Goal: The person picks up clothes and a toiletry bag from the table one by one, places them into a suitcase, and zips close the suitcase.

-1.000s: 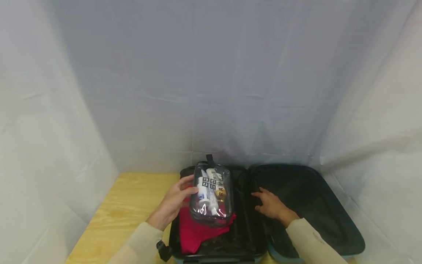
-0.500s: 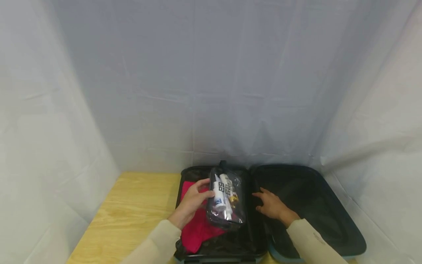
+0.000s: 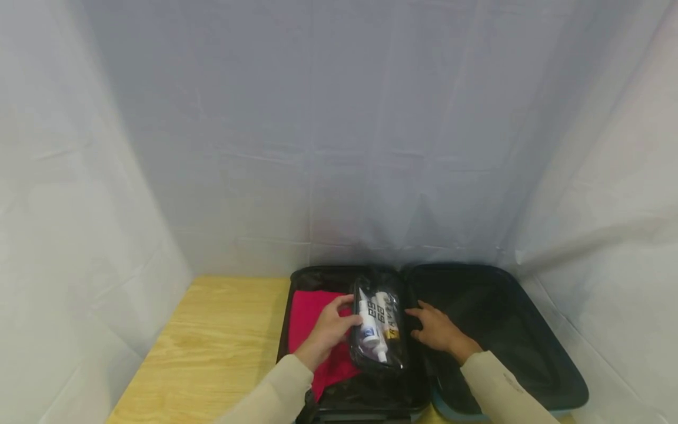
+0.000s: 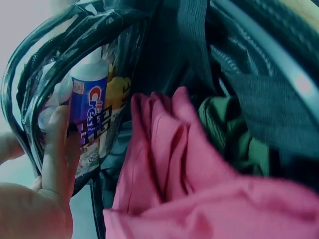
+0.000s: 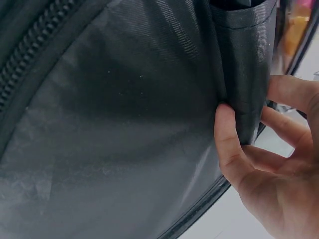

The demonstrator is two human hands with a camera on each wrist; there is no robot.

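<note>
Since the earlier frame, the clear plastic toiletry pouch with black trim (image 3: 378, 330) had been carried rightward across the open dark hard-shell suitcase (image 3: 551, 377), so that it stood against the divider between the two halves. More of the folded red cloth (image 3: 312, 312) was uncovered to its left. The pouch was held by the left hand (image 3: 331, 330), whose fingers (image 4: 57, 149) were laid along its near side, the thumb hidden behind; the pouch lay just to the right of that hand, touching it. A white toothpaste tube (image 4: 89, 99) was seen inside. A dark green fabric (image 4: 234, 134) was visible beside the red cloth. The right hand (image 3: 436, 330) was rested in the right half, its fingers (image 5: 234, 144) curled round the black fabric divider (image 5: 244, 74), pinching its edge. The suitcase was set on a light wooden table (image 3: 212, 341).
</note>
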